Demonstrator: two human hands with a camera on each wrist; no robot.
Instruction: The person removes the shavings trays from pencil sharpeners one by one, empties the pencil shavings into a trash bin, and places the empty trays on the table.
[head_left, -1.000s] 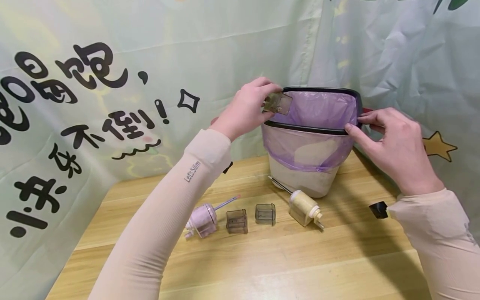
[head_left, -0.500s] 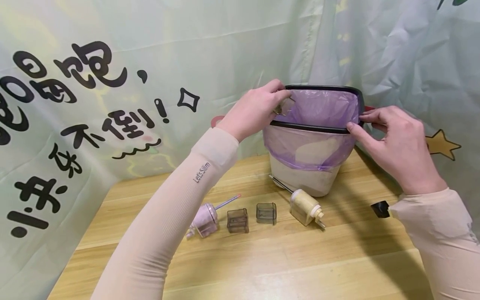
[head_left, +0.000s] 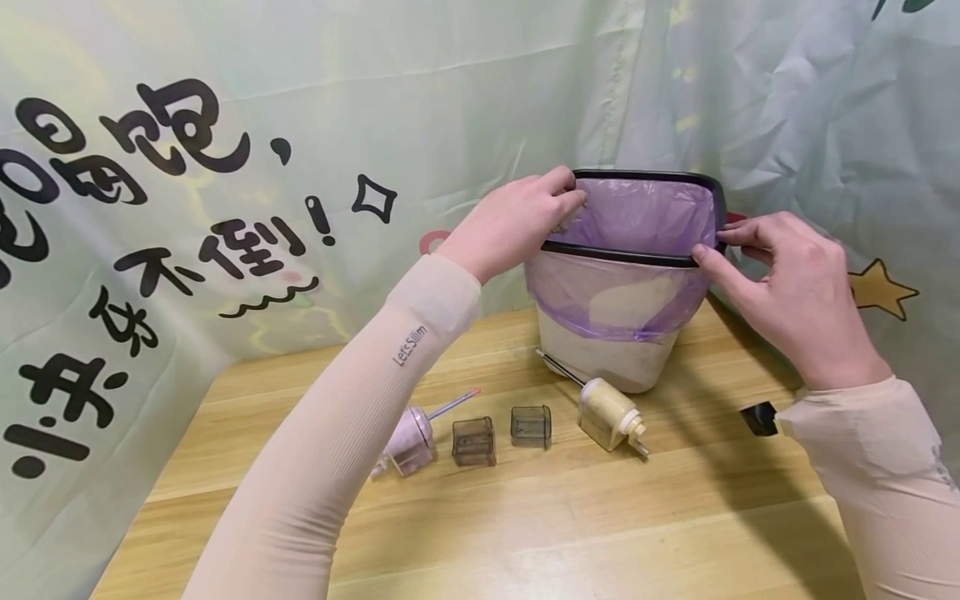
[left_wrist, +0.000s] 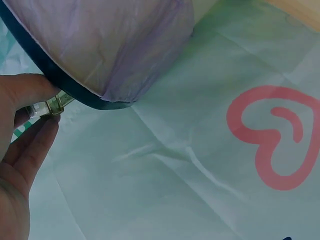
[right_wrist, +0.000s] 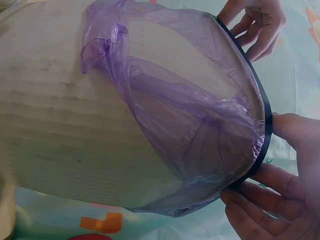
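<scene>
At the left of the bin's mouth, my left hand (head_left: 517, 221) pinches a small see-through plastic box (left_wrist: 54, 104) between thumb and fingers; the left wrist view shows it beside the dark rim, while the head view mostly hides it. My right hand (head_left: 798, 296) grips the right end of the rim of a pale trash bin (head_left: 600, 362), thumb on one side and fingers on the other. A purple bag (head_left: 645, 212) lines the bin and folds over its outside, under a black rim ring (head_left: 622, 252).
On the wooden table (head_left: 570, 525) lie a lilac hand-crank pencil sharpener (head_left: 412, 442) and a cream one (head_left: 609, 415), each with a pencil in it. Between them sit two smoky clear drawers, a left one (head_left: 474, 443) and a right one (head_left: 531, 427). A printed cloth (head_left: 450, 100) hangs behind.
My left hand has moved a little right, to the bin's mouth, and turned, so the clear box is now mostly hidden behind the fingers. The right hand keeps its grip on the rim.
</scene>
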